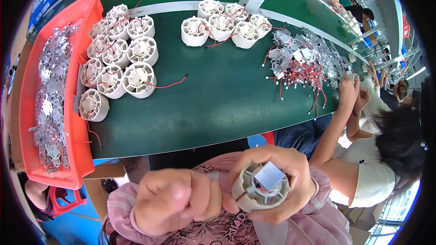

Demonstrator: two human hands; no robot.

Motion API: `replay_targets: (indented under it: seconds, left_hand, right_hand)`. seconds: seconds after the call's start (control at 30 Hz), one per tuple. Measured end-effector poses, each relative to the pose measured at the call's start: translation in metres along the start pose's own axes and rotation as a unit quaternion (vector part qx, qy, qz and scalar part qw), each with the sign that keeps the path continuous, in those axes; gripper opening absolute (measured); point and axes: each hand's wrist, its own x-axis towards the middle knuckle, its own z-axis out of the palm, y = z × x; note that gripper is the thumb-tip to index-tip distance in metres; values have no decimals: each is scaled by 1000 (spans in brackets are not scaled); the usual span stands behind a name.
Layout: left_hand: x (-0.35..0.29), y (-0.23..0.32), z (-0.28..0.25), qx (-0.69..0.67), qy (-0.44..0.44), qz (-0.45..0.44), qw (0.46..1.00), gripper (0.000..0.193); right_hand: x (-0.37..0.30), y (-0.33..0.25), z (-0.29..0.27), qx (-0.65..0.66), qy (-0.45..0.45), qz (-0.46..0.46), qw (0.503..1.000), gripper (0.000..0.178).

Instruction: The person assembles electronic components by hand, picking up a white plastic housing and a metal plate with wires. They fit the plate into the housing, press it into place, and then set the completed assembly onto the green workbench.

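One white housing (254, 204) sits clamped in the right hand's (295, 165) fingers, short of the green table (204, 100) edge; the left hand (177, 199) curls beside it, grip untellable. Tabletop stretches between clustered housings (116, 54) and wired parts (302, 59).

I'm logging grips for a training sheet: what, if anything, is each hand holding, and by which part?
The right hand holds a white round plastic housing by its outer side wall. Whether the curled left hand holds anything cannot be told.
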Motion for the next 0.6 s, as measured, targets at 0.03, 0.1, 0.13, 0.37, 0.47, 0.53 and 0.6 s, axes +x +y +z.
replay_targets:
  seconds: [0.03, 0.1, 0.13, 0.37, 0.47, 0.53, 0.6]
  left_hand:
    - [-4, 1, 0, 5, 8, 6, 1000, 37]
    - [-4, 2, -4, 128, 8, 69, 989, 31]
    - [-4, 2, -5, 189, 7, 101, 977, 28]
    - [22, 35, 12, 746, 60, 282, 600, 50]
    - [26, 40, 30, 560, 32, -207, 801, 65]
    - [34, 39, 15, 476, 43, -229, 848, 63]
    - [37, 37, 3, 296, 69, -264, 915, 61]
  right_hand:
    - [2, 3, 2, 7, -8, -2, 1000, 64]
    - [6, 7, 7, -40, 41, -19, 998, 62]
    - [7, 8, 8, -64, 65, -28, 995, 62]
    - [25, -9, 12, -215, 54, -105, 969, 62]
    - [27, -11, 11, -272, 81, -134, 950, 65]
    - [28, -10, 8, -310, 111, -123, 936, 66]
    - [29, -9, 8, -302, 96, -121, 941, 67]
